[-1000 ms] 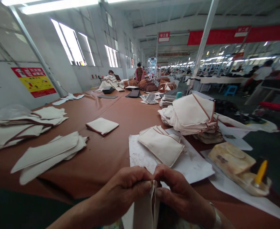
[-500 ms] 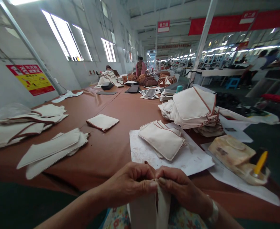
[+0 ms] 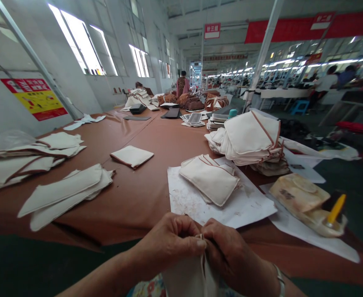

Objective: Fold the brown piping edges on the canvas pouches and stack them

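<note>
Before the near edge of the brown-covered table [image 3: 132,198], the left hand [image 3: 172,239] and right hand [image 3: 231,249] pinch the top of a doubled cream fabric piece [image 3: 183,276]; flat cream pouches [image 3: 210,181] lie on white paper [image 3: 183,200].

held piece [image 3: 183,277]: cream | lap fabric [image 3: 150,287]: floral | tabletop [image 3: 135,196]: brown | handle [image 3: 336,208]: yellow | stool [image 3: 299,107]: blue
</note>
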Motion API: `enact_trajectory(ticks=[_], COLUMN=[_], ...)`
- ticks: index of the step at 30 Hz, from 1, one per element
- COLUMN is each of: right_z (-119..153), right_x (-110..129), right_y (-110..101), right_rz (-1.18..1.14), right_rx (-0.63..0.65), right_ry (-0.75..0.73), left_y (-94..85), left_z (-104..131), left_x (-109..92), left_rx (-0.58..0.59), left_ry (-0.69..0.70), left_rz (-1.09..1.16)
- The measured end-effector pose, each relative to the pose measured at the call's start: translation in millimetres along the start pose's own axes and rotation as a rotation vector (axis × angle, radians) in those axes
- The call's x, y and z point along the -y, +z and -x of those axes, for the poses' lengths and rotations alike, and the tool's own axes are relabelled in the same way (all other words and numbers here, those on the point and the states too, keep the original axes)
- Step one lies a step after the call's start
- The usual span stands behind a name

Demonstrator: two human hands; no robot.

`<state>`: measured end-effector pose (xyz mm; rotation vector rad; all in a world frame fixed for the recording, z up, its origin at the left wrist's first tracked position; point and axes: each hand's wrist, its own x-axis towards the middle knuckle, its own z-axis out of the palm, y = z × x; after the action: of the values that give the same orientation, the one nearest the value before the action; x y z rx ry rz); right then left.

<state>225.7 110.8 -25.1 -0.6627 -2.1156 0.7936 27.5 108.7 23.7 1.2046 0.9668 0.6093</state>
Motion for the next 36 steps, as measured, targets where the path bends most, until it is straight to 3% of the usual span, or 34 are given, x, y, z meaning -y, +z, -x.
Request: enact_trajectory(ticks=[3, 9, 16, 24, 28, 33, 36], right_z=[-3, -3, 2, -4, -9, -18, -18], right_x=[7, 22, 15, 18, 15, 15, 17], right_y=[4, -3, 0, 0, -3, -21, -28], right_rz=[0.082, -0.057, 0.028, 0.046, -0.055, -0.454, -0.594], right_rx=[-0.043, -0.023, -0.183, -0.191, -0.144, -0.023, 0.060], right_ry=[-0.054, 0.058, -0.112, -0.117, -0.029, 0.220, 0.296], left_y=[2.5, 11.4, 1.6, -1.6, -2.7, -8.6, -11.1], left_z=[1, 7, 8, 8, 8, 9, 10], left_x=[-4, -18, -20, -20, -18, -14, -16], left_rx=[0.021, 0.106, 0.163, 0.142, 0.180, 0.208, 0.194], left_ry=[-0.004, 0.015, 0.014, 0.000, -0.047, -0.056, -0.097], left_rz=[0.044, 0.102, 0.108, 0.158, 0.170, 0.137, 0.089])
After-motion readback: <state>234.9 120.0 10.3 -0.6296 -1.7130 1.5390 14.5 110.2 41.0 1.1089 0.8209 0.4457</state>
